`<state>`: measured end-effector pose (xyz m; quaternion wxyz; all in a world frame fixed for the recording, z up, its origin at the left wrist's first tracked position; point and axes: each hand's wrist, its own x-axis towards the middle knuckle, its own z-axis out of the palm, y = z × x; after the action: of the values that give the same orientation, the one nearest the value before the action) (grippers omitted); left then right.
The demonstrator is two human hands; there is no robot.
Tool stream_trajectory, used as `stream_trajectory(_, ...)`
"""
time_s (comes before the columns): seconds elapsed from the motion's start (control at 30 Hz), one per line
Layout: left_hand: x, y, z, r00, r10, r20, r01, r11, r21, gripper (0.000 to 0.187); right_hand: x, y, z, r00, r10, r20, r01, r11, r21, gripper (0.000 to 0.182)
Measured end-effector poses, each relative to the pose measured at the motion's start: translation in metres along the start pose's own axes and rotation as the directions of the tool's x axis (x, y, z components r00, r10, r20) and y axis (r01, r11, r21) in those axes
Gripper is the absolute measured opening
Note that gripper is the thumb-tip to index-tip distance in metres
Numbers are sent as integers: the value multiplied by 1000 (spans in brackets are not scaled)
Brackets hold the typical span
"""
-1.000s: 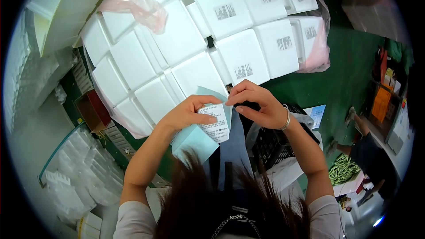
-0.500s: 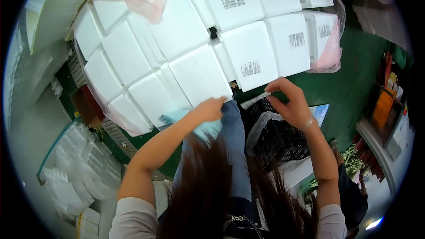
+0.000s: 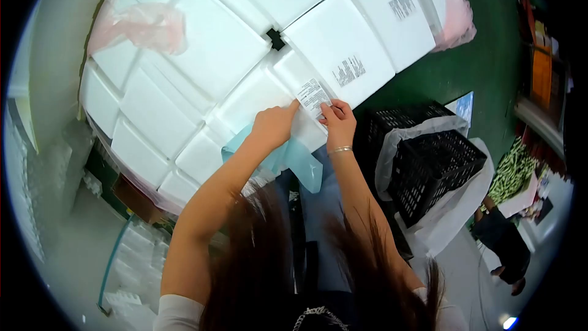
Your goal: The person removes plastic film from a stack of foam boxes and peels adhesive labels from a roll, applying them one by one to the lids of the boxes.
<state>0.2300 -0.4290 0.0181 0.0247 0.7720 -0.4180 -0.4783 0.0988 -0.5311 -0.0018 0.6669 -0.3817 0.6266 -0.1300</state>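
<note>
White foam boxes (image 3: 217, 43) stand stacked in rows, some with printed labels on top. My right hand (image 3: 339, 124) pinches the lower corner of a printed white label (image 3: 313, 96), which lies over the near box beside the labelled one. At the label's left edge is my left hand (image 3: 275, 125), its index finger pointing at the box top. A light blue sheet (image 3: 293, 158) hangs beneath my left hand and wrist; whether the curled fingers hold it is hidden.
Black plastic crates (image 3: 432, 175) with a white liner stand at the right. Pink film (image 3: 147, 26) lies on the boxes at the upper left. A person in dark clothes (image 3: 503, 242) is at the lower right, near green produce (image 3: 513, 171).
My right hand has moved left and down onto the boxes, and the curled strip it held now shows as a flat label. My left hand has moved up and left. The view has shifted.
</note>
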Motion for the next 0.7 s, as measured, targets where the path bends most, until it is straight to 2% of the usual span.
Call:
stream_trajectory(0.03,-2,0,-3,1000,-3,-30,2,999,-37,70,6,6,6,1000,-17,-17,17,1000,-22,28)
stream_trajectory(0.1,-7,6,-6,1000,0,-14,-1,1000,-12,69,10,18,11,997,7,-76,-8,1000,-20,27)
stream_trajectory(0.23,-13,11,-11,1000,-28,12,28,1000,13,72,21,30,15,987,-50,-151,39,996,-75,28)
stream_trajectory(0.3,-16,8,-8,1000,-15,18,15,1000,13,73,18,36,16,936,-285,-207,190,904,-384,33)
stream_trajectory(0.33,-17,8,-7,1000,-10,2,10,1000,4,74,15,32,20,924,-279,-260,160,903,-398,36)
stream_trajectory(0.47,-21,8,-7,1000,-24,11,24,999,24,74,9,25,33,913,-269,-306,124,899,-420,36)
stream_trajectory(0.53,-17,6,-2,999,9,-42,-9,1000,-6,74,12,26,36,921,-261,-289,62,831,-552,43)
stream_trajectory(0.57,-15,4,-1,999,12,-38,-12,1000,-1,74,14,28,38,920,-258,-294,59,834,-549,43)
stream_trajectory(0.63,-10,0,2,999,10,-47,-10,1000,6,75,14,33,44,870,-348,-348,61,778,-626,52)
stream_trajectory(0.67,-9,-1,2,999,12,-43,-12,1000,11,75,12,31,44,870,-345,-353,57,781,-622,52)
stream_trajectory(0.7,-7,0,2,999,12,-34,-12,1000,18,75,10,28,42,850,-306,-428,-47,766,-641,55)
